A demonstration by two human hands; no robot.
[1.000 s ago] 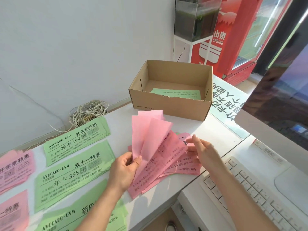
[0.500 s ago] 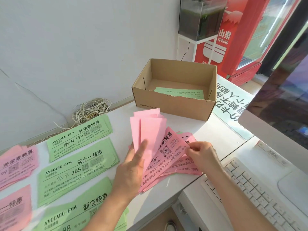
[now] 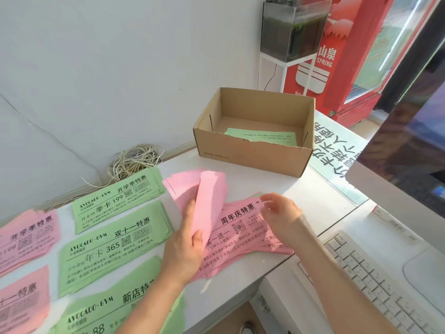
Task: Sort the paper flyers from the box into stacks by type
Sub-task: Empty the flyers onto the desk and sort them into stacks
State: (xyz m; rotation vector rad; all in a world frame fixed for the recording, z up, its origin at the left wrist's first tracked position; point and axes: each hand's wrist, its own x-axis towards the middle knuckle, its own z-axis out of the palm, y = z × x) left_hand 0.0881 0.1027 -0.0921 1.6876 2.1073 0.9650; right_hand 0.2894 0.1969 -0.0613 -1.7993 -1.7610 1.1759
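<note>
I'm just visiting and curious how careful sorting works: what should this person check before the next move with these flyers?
1. Left hand grips the pink fan: ok.
2. Right hand pinching the pink pile's top flyer: cannot tell.
3. That flyer's print facing up and readable: ok.
4. Box emptied: not ok, a green flyer lies inside.
5. Green stacks show different headings: ok.
</note>
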